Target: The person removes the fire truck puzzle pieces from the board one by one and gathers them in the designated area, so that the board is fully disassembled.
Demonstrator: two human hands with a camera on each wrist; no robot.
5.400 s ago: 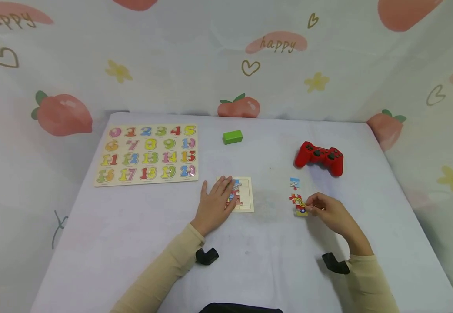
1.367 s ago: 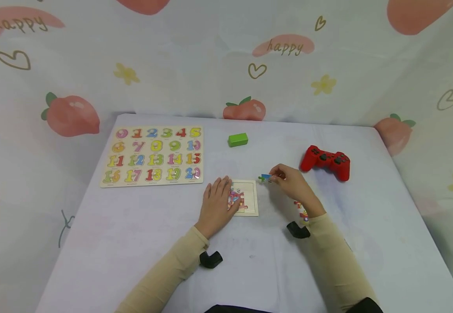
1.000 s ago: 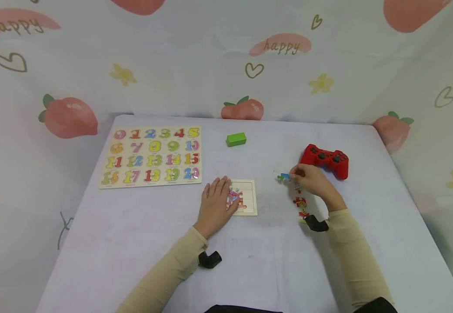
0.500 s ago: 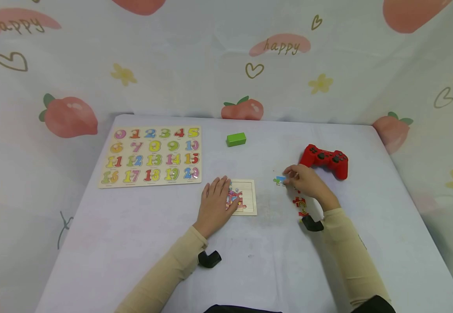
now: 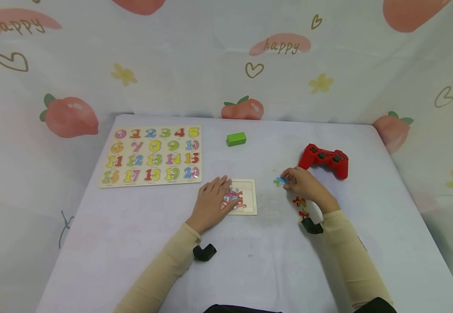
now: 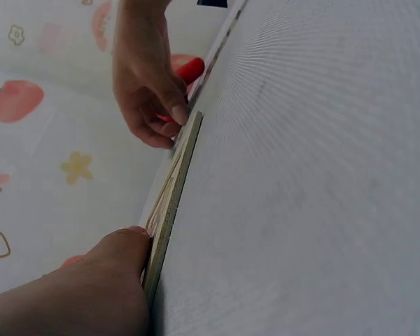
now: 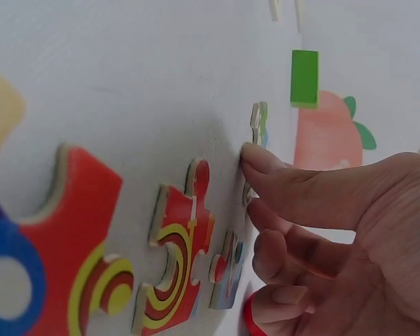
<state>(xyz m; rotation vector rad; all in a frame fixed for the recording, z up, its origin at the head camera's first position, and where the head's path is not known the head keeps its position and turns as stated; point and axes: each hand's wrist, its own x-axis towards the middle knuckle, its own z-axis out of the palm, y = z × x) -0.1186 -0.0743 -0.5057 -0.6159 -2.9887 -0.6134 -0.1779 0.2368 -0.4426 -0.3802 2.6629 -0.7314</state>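
Pale wood is being shown by the puzzle tray (image 5: 249,195), a flat, raised-rim panel that is being supported well in from every edge of the white, cloth-covered worktop (image 5: 246,278). The tray's left side is being covered by the left hand (image 5: 210,202), whose fingers are being held straight and slightly spread; by judgement, the tray is being steadied and the seated pieces (image 5: 240,204) are being guarded against shifting. Bare wood is being exposed along the right of the recess. Between the tray and the worktop's right edge, a blue-and-green puzzle piece (image 5: 278,182) is being pinched at its blue end by the right hand (image 5: 306,184), with thumb and finger set narrow, probably so that its knobbed end is being left free for alignment. Beside that hand, loose pieces (image 7: 178,259) are being laid out in a column, seemingly for easy pickup; thick, pale cut edges, rounded knobs and glossy red-and-yellow printing are being revealed. Towards the far edge, a smooth green block (image 5: 236,139) and a red game controller (image 5: 324,161) with rounded grips are being stationed, while a number board (image 5: 145,153) is being positioned by the far left corner, apparently outside the working area.
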